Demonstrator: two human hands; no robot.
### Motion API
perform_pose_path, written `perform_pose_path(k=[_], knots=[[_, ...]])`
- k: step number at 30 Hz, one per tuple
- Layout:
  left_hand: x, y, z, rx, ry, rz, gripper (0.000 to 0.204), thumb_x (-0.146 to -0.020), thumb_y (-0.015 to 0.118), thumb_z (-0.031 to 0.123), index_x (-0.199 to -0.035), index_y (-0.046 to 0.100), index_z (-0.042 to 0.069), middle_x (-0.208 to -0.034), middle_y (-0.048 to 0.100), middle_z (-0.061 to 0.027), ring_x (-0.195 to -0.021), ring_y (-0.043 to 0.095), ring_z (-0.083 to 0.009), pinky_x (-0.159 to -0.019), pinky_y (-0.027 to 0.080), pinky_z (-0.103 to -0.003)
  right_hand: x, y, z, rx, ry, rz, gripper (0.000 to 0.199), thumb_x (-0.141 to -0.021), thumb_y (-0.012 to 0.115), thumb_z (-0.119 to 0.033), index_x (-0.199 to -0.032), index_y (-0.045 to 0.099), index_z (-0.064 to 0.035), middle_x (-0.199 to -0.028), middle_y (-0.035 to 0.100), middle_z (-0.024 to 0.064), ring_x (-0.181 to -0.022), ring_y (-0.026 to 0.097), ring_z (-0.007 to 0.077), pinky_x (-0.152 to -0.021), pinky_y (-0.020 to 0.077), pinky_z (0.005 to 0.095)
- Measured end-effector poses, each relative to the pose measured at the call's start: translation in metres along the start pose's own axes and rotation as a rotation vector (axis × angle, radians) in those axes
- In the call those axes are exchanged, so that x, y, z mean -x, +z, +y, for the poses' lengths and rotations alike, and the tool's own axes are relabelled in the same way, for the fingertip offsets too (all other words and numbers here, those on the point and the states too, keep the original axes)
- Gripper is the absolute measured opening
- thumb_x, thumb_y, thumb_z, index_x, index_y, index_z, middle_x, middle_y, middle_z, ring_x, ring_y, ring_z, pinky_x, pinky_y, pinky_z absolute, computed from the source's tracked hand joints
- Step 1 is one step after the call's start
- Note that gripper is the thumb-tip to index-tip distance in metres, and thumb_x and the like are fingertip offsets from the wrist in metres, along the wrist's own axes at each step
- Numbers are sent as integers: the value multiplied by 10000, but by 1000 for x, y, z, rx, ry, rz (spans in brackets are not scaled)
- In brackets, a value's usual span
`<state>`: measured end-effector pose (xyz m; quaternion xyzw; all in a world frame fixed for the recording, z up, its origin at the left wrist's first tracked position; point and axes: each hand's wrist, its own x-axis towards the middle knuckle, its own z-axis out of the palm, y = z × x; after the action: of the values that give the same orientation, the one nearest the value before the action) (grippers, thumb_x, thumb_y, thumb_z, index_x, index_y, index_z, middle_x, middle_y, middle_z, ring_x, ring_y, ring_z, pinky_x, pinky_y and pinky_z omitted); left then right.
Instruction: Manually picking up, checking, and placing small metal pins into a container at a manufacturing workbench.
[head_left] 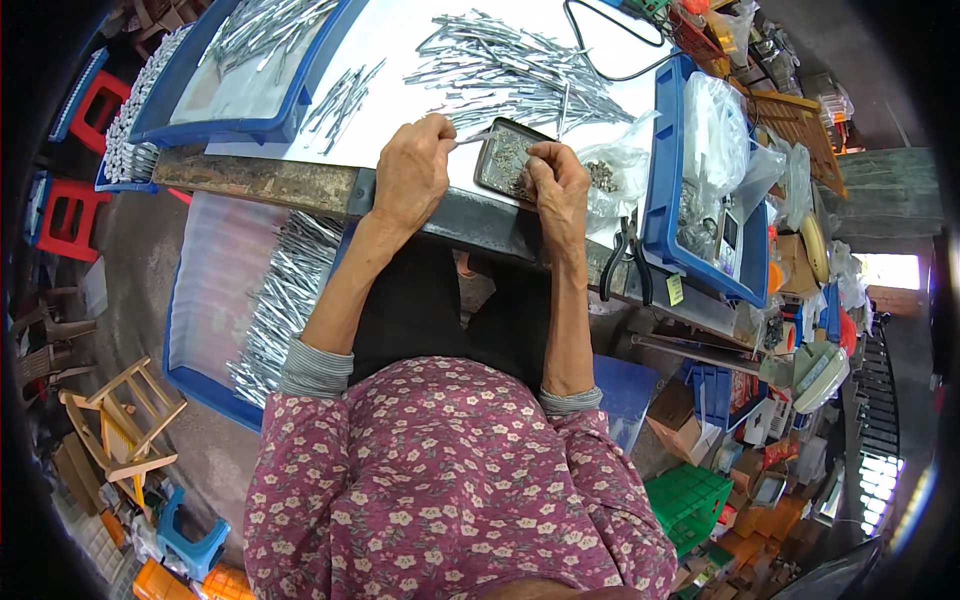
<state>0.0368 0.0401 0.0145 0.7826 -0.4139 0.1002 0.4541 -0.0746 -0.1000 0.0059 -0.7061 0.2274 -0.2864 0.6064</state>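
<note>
My left hand [410,178] is closed on a thin silver metal rod [472,138], whose free end points right, toward a small dark-rimmed tray [486,160]. Tiny metal parts lie inside that tray. Over its right edge is my right hand [558,190], thumb and fingertips pinched together; whatever they hold is too small to make out. A clear plastic bag [628,160] with small brownish parts lies just right of this hand. Beyond both hands, a big heap of silver rods [510,75] spreads over the white tabletop [395,25], with a smaller bunch of rods [342,105] to its left.
Black-handled pliers [627,258] hang over the table's front edge. Blue bins stand at left [215,130] and right [655,190]. Below the table at left, another blue bin [215,400] holds many rods. A black cable [600,70] crosses the far tabletop.
</note>
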Motion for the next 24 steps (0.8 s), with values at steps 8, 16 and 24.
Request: perform_pose_path(k=[8, 16, 24], knots=[[0, -27, 15, 613, -308, -55, 124, -758, 630, 99, -816, 603, -7, -728, 594, -33, -614, 509, -90, -594, 436, -240, 1, -3, -6, -166, 36, -31, 121, -810, 506, -41, -898, 547, 32, -670, 516, 17, -554, 448, 58, -481, 340, 178], [3, -22, 4, 1273, -511, -131, 200, -685, 701, 1, -864, 615, -21, -740, 594, -32, -618, 498, -54, -575, 409, -159, 2, -4, -4, -187, 4, -26, 139, -787, 500, -33, -880, 571, 42, -624, 511, 4, -528, 438, 50, -463, 329, 178], [6, -6, 0, 1586, -662, -170, 169, -744, 648, -1, -904, 610, -38, -740, 590, -37, -644, 552, -91, -602, 468, -191, 0, -5, -4, -183, 33, -46, 165, -764, 488, -16, -879, 583, 53, -649, 535, 21, -536, 455, 55, -473, 336, 182]])
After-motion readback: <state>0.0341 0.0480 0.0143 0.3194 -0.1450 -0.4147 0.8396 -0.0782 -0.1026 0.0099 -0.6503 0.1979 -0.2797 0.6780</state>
